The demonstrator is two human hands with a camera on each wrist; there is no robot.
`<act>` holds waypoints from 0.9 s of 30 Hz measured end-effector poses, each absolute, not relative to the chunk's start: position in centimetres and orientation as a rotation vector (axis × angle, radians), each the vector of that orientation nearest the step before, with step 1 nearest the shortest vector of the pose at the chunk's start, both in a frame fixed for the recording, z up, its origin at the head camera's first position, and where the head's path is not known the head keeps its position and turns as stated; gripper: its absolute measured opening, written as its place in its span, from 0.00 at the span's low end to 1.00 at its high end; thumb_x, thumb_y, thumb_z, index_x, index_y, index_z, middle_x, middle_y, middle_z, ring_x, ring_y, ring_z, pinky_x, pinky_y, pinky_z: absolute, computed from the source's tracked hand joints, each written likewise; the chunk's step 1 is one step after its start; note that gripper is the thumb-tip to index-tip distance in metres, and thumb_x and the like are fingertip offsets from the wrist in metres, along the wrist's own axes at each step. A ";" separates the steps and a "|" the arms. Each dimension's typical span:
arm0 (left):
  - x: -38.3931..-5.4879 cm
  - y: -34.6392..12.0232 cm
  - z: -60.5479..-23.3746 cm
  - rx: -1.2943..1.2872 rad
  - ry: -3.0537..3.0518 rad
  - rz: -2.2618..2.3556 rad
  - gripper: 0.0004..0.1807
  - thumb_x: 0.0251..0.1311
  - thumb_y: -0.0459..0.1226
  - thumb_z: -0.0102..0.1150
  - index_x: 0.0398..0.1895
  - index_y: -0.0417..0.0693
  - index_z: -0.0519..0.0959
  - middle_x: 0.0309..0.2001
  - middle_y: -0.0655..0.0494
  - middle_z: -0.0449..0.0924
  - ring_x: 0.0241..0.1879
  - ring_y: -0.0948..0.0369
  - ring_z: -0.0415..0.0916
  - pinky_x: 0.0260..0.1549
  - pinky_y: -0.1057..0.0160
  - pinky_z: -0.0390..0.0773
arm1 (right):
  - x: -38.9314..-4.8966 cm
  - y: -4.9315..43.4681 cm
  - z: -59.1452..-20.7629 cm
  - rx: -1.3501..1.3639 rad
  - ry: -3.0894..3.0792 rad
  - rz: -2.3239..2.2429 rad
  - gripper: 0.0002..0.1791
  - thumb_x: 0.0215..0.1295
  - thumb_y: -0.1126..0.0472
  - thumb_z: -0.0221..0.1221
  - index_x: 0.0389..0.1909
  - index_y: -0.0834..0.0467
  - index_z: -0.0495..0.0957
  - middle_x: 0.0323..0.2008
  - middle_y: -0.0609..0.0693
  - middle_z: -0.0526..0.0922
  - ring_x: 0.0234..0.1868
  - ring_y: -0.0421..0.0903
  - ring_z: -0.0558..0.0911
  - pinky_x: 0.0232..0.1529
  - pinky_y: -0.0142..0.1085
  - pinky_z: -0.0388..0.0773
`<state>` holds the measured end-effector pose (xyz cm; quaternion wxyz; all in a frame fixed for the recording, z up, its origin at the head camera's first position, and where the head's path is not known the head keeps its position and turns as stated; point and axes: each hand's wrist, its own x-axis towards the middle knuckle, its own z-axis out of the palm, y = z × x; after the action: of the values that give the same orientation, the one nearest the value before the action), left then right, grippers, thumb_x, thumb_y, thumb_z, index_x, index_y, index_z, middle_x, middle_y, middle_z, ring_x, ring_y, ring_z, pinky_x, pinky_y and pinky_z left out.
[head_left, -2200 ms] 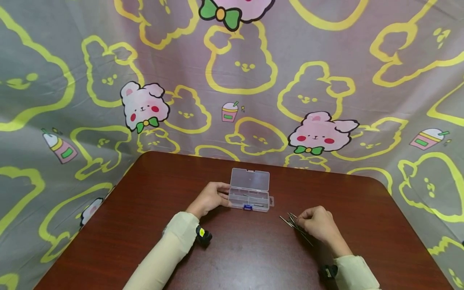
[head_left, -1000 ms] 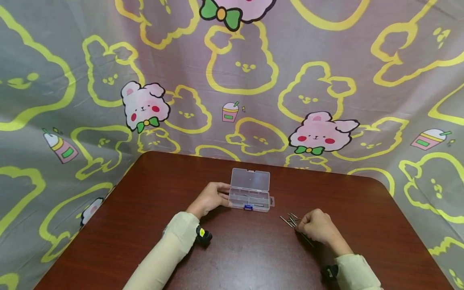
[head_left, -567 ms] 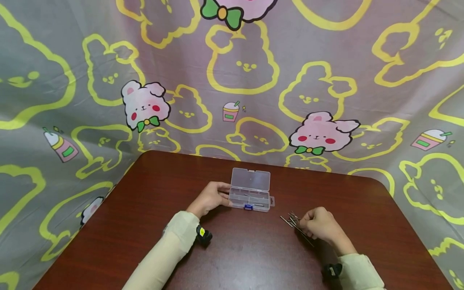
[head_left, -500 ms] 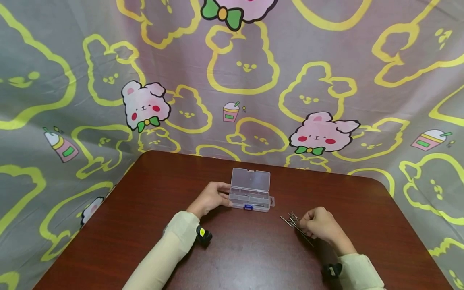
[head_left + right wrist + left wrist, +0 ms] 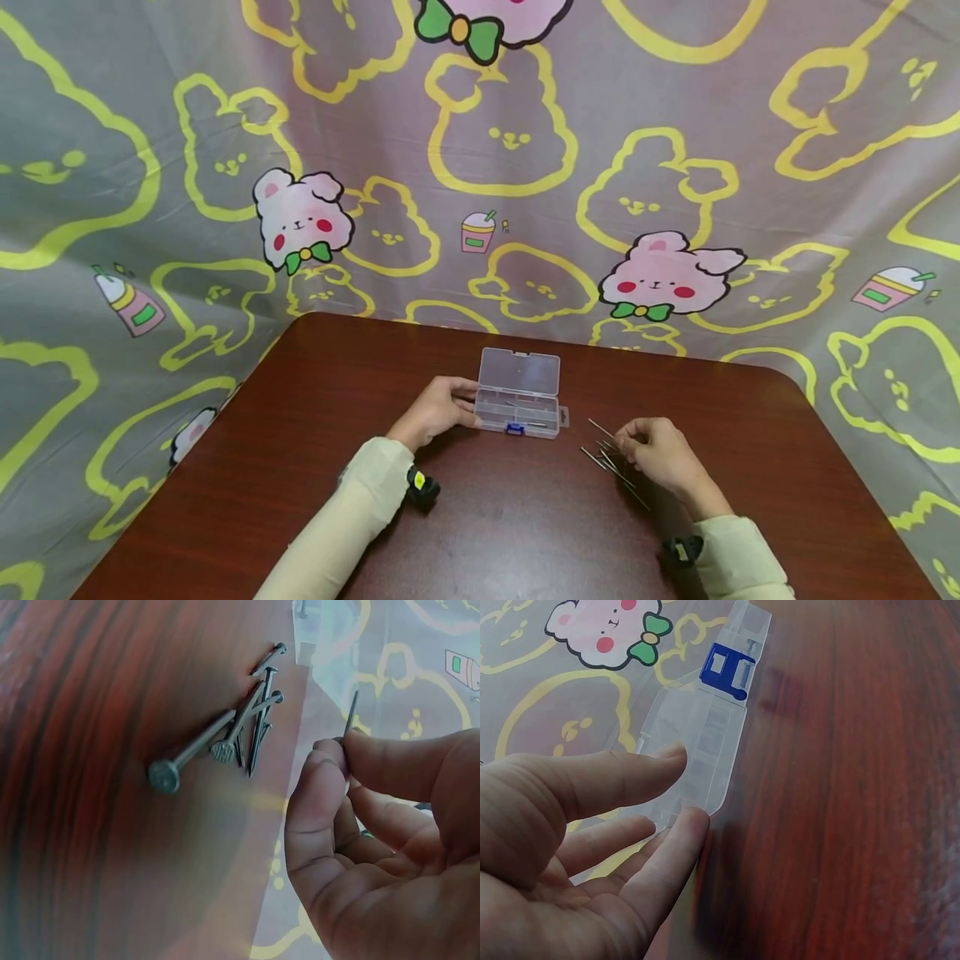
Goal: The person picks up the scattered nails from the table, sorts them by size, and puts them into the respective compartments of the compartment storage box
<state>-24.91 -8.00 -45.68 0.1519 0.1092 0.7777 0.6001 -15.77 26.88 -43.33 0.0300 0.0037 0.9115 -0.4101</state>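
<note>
My left hand (image 5: 433, 412) holds the left end of a clear plastic box (image 5: 517, 410), thumb at its front corner and fingers at the end and back. The box's lid (image 5: 519, 371) stands up, and a blue latch (image 5: 727, 670) sits on its front. A few thin metal pieces lie in its compartments. Between thumb and index finger, my right hand (image 5: 660, 454) pinches a thin nail (image 5: 351, 711), its point facing away from the fingertips. Several loose nails (image 5: 247, 724) lie crossed in a pile on the table, just beside that hand.
The dark red-brown wooden table (image 5: 480, 517) has rounded far corners. Behind and beside it hangs a grey curtain (image 5: 390, 125) with yellow outlines and pink rabbits. A hanging tab (image 5: 564, 417) sticks out from the box's right end.
My right hand has worked among the pile and now lifts a nail slightly up and away from the others. The left hand and the box stay in place.
</note>
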 end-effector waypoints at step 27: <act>-25.0 -8.0 -45.7 0.304 2.238 1.708 0.36 0.48 0.21 0.74 0.65 0.34 0.74 0.59 0.40 0.77 0.48 0.51 0.80 0.41 0.58 0.83 | -17.6 25.9 -43.5 0.028 2.563 -1.655 0.08 0.69 0.74 0.56 0.40 0.78 0.80 0.27 0.56 0.82 0.27 0.46 0.79 0.28 0.36 0.81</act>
<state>-25.01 -8.03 -45.75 0.1543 0.1061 0.7809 0.5959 -17.57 25.87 -43.52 0.0450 0.0092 0.8392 -0.5419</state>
